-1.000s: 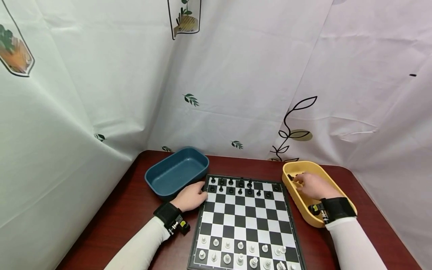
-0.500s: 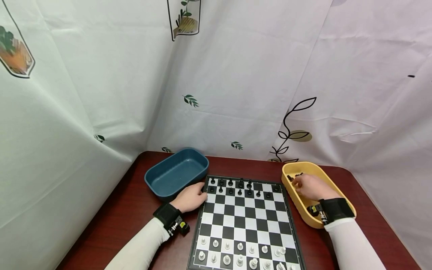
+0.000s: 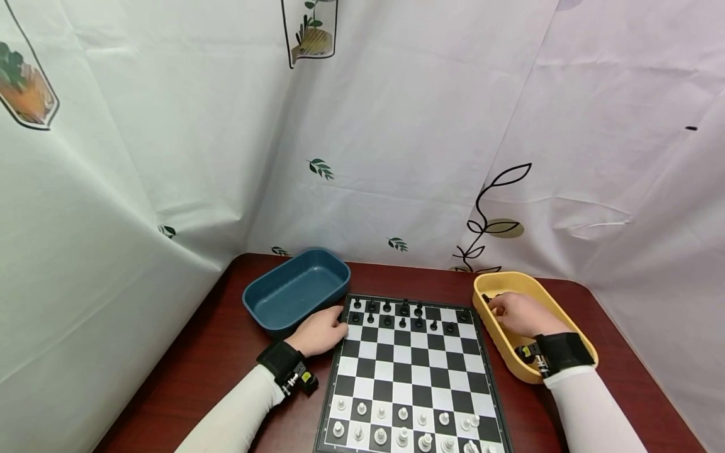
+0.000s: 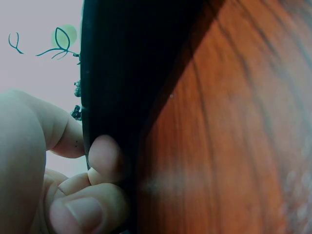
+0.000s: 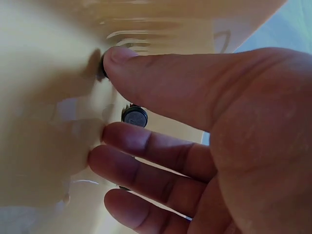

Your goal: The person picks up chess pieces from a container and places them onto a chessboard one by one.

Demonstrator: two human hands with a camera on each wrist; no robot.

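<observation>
My left hand (image 3: 318, 331) grips the left edge of the chessboard (image 3: 396, 371) near its far corner. In the left wrist view, fingers (image 4: 105, 158) curl against the board's dark side (image 4: 114, 87). My right hand (image 3: 523, 313) reaches down into the yellow tray (image 3: 566, 313), over black chess pieces (image 3: 486, 297). The right wrist view shows its thumb (image 5: 122, 61) over a dark piece (image 5: 101, 68), with another black piece (image 5: 135, 116) between the thumb and the other fingers. I cannot tell whether the thumb pinches that piece, as the far side is hidden.
An empty blue tray (image 3: 297, 289) sits behind my left hand. Black pieces (image 3: 404, 308) stand in two rows on the board's far side, white pieces (image 3: 381, 435) on the near side. Patterned white cloth (image 3: 396, 126) hangs behind the reddish-brown table (image 3: 209, 358).
My right hand has shifted slightly within the yellow tray, and its fingers now cover more of the black pieces there. The left hand stays at the board's edge.
</observation>
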